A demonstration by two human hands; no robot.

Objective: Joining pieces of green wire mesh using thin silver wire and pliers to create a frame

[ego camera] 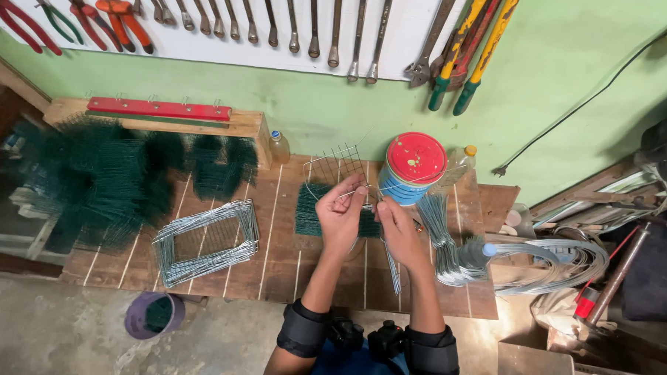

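Observation:
My left hand [341, 210] and my right hand [397, 225] are raised together over a wooden workbench [272, 259]. Both pinch a thin piece of bare metal wire [352, 193] between their fingertips. Just behind the hands a small silver wire mesh panel [336, 164] stands tilted. Under the hands lies a stack of green mesh pieces [310, 212]. A blue tin with a red lid [414, 168] stands right of my hands.
Stacked silver wire frames [206, 241] lie at left on the bench, with heaps of green mesh [105, 176] beyond. Bent wire bundles [493, 260] lie at right. Wrenches and pliers hang on the wall [280, 15]. A purple bucket [154, 316] sits on the floor.

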